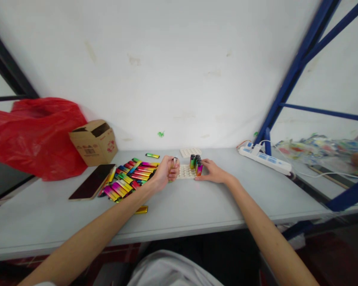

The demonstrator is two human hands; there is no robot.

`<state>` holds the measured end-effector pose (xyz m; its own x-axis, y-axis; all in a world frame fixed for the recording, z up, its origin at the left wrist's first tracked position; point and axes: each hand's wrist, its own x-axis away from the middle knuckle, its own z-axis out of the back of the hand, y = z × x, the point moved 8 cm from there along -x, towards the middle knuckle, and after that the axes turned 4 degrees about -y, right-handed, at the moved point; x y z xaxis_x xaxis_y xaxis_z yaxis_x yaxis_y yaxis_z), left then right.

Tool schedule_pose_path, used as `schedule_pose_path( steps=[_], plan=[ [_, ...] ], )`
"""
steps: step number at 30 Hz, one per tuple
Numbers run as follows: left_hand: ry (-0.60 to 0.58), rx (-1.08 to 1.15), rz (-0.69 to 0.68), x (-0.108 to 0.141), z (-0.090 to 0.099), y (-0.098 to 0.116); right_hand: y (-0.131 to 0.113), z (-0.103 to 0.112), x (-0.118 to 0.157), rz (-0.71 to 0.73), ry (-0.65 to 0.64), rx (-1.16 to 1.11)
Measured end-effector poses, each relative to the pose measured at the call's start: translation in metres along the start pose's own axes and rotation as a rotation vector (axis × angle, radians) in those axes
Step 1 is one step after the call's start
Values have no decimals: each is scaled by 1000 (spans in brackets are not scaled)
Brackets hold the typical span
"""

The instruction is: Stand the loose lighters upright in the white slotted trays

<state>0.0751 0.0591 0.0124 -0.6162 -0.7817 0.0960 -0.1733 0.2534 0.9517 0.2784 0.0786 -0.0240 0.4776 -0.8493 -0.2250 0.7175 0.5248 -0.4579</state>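
My left hand [166, 171] is closed around a lighter [174, 160], whose metal top shows above the fist; most of its body is hidden. Beside it lies a white tray [183, 172] with rows of small holes. Several lighters [198, 170], green, black-topped and magenta, stand upright in the tray's right part. My right hand [214, 173] grips the tray's right end, thumb at the near edge and fingers behind the standing lighters. To the left of my left hand, a heap of shiny multicoloured lighters [125, 183] lies on the grey table [179, 210].
A second white tray [191, 152] lies near the wall. Single lighters lie behind the heap and near my left forearm. At left are a dark tablet-like slab [92, 182], a cardboard box [97, 143] and a red plastic bag [44, 139]. A power strip [265, 159] lies right, by a blue frame.
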Motion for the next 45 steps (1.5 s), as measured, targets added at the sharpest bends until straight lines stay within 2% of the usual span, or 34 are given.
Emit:
schedule_pose_path(
  steps=[3, 6, 11, 13, 21, 25, 29, 35, 37, 40, 42, 45],
  plan=[
    [-8, -67, -30, -2, -2, 3, 0, 0, -1, -1, 13, -4],
    [24, -207, -117, -5, -3, 12, 0, 0, -2, -3, 22, -10],
    [72, -690, -377, -9, -12, 43, -3, 0, -2, -2, 21, 12],
    [68, -806, -428, -13, -15, 48, -4, 0, -2, -3, 20, 19],
    [42, -988, -497, -34, -17, 40, -5, 1, -2, -3, 11, 17],
    [-22, -1140, -533, -37, -27, 38, -5, 0, -2, -6, 1, 27],
    [-100, -1239, -501, -39, -33, 36, -5, 0, -2, -1, 9, 8],
    [-40, -1182, -487, -38, -30, 27, -7, 0, -2, 7, 0, 14],
    [-20, -1159, -477, -35, -26, 26, -7, 1, -2, 6, 0, 12],
    [39, -1229, -474, -30, -11, 36, -5, 1, -2, 0, 8, 2],
    [95, -1365, -456, -27, 10, 51, -3, 0, -2, -2, 7, 3],
    [185, -1575, -368, -26, 55, 74, -1, -1, -3, -14, 0, 6]
  ],
)
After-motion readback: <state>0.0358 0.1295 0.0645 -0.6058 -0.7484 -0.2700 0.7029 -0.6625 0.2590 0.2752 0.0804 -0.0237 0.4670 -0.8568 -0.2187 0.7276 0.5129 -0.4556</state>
